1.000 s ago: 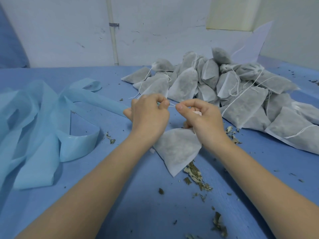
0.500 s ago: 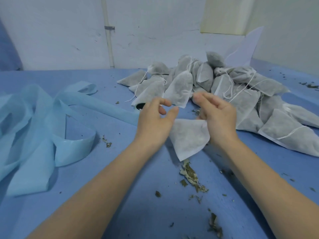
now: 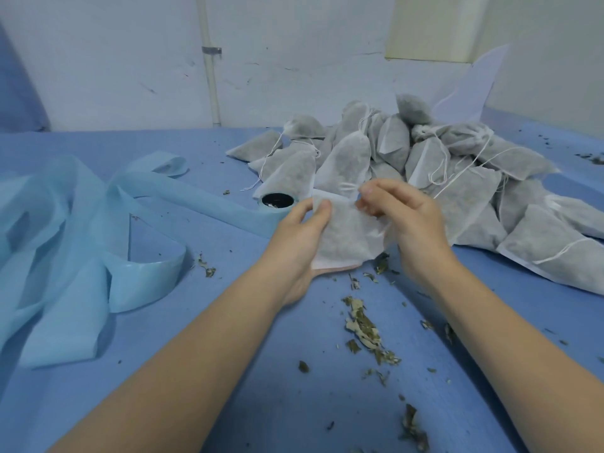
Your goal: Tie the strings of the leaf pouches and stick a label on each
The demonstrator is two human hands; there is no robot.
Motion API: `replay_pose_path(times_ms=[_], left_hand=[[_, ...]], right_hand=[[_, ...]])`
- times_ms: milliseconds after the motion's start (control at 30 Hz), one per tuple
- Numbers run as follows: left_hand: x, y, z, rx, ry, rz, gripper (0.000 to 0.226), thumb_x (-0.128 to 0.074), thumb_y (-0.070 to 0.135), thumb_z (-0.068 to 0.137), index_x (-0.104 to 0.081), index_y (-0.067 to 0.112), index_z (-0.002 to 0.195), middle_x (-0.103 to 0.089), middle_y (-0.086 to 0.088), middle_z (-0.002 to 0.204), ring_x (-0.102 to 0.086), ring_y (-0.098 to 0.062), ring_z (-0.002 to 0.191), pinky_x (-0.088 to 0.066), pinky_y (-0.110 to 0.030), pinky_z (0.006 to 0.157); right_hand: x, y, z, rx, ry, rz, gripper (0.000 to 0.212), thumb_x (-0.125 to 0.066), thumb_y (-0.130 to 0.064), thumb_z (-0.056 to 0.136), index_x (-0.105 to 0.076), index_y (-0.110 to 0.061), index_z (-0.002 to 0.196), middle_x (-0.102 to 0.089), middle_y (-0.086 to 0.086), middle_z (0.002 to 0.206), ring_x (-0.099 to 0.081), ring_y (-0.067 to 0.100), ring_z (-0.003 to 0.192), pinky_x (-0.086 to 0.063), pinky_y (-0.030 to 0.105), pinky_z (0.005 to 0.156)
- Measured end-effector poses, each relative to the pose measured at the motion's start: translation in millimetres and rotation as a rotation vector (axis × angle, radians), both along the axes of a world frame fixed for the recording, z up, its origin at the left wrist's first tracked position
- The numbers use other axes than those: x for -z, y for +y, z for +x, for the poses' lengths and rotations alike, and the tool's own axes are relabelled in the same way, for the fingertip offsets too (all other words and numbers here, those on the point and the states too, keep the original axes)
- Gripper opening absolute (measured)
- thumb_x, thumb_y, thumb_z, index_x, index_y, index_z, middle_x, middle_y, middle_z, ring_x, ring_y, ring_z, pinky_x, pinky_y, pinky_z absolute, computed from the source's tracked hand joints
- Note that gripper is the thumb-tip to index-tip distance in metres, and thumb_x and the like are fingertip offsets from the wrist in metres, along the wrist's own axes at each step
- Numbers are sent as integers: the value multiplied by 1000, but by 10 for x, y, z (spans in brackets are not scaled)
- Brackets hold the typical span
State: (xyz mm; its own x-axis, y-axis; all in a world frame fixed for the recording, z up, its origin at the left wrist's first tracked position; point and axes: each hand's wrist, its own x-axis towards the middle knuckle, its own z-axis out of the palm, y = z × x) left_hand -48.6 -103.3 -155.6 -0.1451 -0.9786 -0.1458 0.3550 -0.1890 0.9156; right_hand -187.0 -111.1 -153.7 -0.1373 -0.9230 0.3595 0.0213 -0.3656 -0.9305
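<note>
Head view: one pouch is held up just above the blue table, between both hands, in front of the pile of pouches.

Left hand cups it from below and the left side, thumb pressed on the top-left corner of the fabric, fingers behind it. Right hand pinches the top edge near the neck, fingers curled; whether it has the string or only cloth cannot be told, the fingertips hide it. A short white loop shows just above the top edge.

Handling, as a judgement:
- Thin non-woven fabric, soft, no stiffness; sags where unsupported. Likely very light, dry leaf inside.
- Not slippery; the fibrous surface should grip fine with bare fingers.
- Fragile in one sense: contents crumble and escape. Leaf crumbs lie on the table below the hands, so an open neck probably sheds if tipped.
- Fabric could tear at the drawstring channel if yanked hard.

Where to hold: body supported flat in the left palm, neck up. Right hand takes the string ends close to the neck, not the cloth, and pulls evenly to gather the mouth before knotting. Label probably sticks best on the flat mid-face, pressed against the palm.

A pale blue strip coils on the table to the left, beside a dark-cored roll; whether that is the labels, cannot tell.
</note>
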Motion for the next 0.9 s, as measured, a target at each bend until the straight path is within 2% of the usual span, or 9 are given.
replay_pose_path(times_ms=[100,167,333,400,533,667,733,800,900], left_hand=[[-38,-17,45,37,73,88,33,-46,36,97,-59,12,115,-68,-13,108,-68,-30,91,-58,-51,65],[-46,-18,66,60,85,98,44,-52,46,91,-62,11,115,-70,-15,107,-69,-31,92,-58,-49,73],[14,-42,79,-57,-59,-67,36,-65,13,86,-59,-2,117,-68,-18,106,-68,-28,92,-55,-41,85],[12,-63,110,-87,-93,-104,30,-64,10,87,-60,-3,114,-68,-18,105,-67,-28,91,-55,-40,85],[-64,-95,167,-120,-178,-190,23,-61,11,89,-62,-1,109,-68,-15,96,-66,-27,83,-54,-34,67],[-167,-171,338,-315,-206,-193,15,-60,13,91,-62,6,105,-67,-15,109,-65,-30,101,-51,-43,93],[-206,-237,480,-428,-188,-162,22,-60,15,92,-60,3,110,-65,-16,112,-63,-31,104,-49,-48,95],[-221,-304,610,-516,-177,-137,24,-60,17,91,-60,3,111,-66,-15,111,-64,-31,102,-50,-49,92],[-219,-375,753,-597,-156,-102,23,-60,18,91,-61,4,109,-66,-13,109,-64,-30,100,-52,-48,90]], right_hand=[[5,38,-21,-81,169,-14,9,-74,-15,80,-76,-21,74,-74,-4,84,-66,4,85,-48,12,74],[4,63,-23,-101,257,-35,2,-75,-11,80,-76,-12,79,-74,-1,91,-66,5,91,-48,12,79],[13,64,-13,-84,370,-60,2,-75,-9,79,-75,-9,81,-72,-2,98,-63,4,100,-45,20,96],[7,54,-4,-73,365,-55,3,-75,-10,79,-76,-9,82,-71,-2,100,-62,3,100,-43,21,99],[-24,9,90,-44,306,-51,2,-74,-14,80,-75,-16,81,-69,-8,102,-61,-1,100,-44,16,95],[-45,-180,200,-108,87,141,26,-54,-33,97,-64,-18,115,-66,-1,117,-61,9,110,-48,27,96],[-25,-278,258,-136,1,243,27,-45,-30,101,-55,-18,123,-63,3,119,-62,15,103,-52,31,93],[48,-355,309,-124,224,266,33,-50,-20,100,-51,-18,133,-61,-1,120,-64,13,94,-53,32,92],[115,-455,419,-175,649,209,60,-66,-19,90,-41,-21,144,-56,-10,125,-63,11,100,-50,29,91]])
